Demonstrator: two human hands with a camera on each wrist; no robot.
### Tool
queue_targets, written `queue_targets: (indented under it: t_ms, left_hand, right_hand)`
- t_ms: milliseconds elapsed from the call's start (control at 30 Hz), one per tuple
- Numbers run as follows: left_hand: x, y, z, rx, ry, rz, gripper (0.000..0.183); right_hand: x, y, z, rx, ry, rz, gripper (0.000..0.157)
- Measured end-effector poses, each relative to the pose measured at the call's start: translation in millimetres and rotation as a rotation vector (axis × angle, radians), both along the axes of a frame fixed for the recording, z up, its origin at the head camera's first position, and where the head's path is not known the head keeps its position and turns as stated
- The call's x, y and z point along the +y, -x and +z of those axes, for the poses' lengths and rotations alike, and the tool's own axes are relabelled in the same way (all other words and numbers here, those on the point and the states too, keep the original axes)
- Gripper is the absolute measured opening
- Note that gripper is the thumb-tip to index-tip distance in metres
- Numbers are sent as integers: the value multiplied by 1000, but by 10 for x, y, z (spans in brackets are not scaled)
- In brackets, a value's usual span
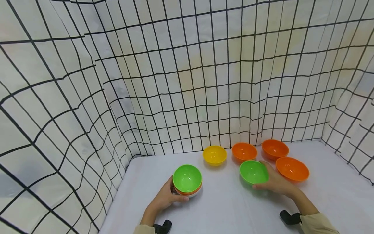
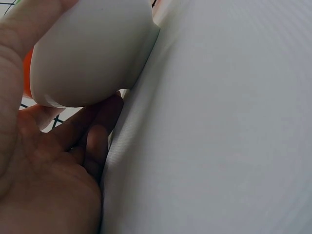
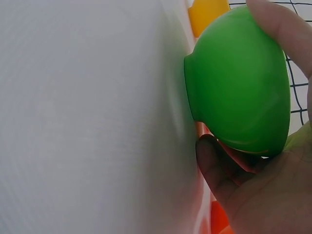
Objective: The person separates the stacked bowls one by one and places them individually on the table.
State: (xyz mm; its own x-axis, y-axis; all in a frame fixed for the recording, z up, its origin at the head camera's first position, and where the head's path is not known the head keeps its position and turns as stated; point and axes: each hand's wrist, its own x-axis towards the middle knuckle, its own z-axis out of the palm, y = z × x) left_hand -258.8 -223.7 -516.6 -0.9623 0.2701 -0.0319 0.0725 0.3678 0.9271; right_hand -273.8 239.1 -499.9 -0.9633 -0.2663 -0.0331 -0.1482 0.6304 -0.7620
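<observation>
At the left of the table, my left hand point(image 1: 165, 196) holds a stack of nested bowls from its left side, thumb in front. A green bowl point(image 1: 187, 178) tops the stack, an orange rim shows below it, and a white bowl point(image 2: 92, 53) is the lowest. My right hand point(image 1: 276, 182) grips a second green bowl point(image 1: 253, 172) by its right side, thumb at the near rim and fingers at the far side. In the right wrist view this green bowl point(image 3: 239, 83) has its foot at or just above the cloth; I cannot tell which.
Behind the green bowl stand a yellow bowl point(image 1: 214, 155) and an orange bowl point(image 1: 244, 152). Two more orange bowls, one farther back point(image 1: 275, 149) and one nearer point(image 1: 292, 169), stand by my right hand. White cloth point(image 1: 222, 211) covers the table; black-gridded white curtains point(image 1: 187, 81) enclose it.
</observation>
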Motion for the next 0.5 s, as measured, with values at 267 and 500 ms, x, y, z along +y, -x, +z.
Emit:
queue_targets:
  t_ms: [267,500]
  left_hand:
    - [-21,2,-24,9,-7,-3,107]
    - [-14,14,-25,-2,-4,5,107]
  right_hand:
    - [-13,6,10,37,-17,-5,122]
    - [-29,-4,72,60,-53,-19,121]
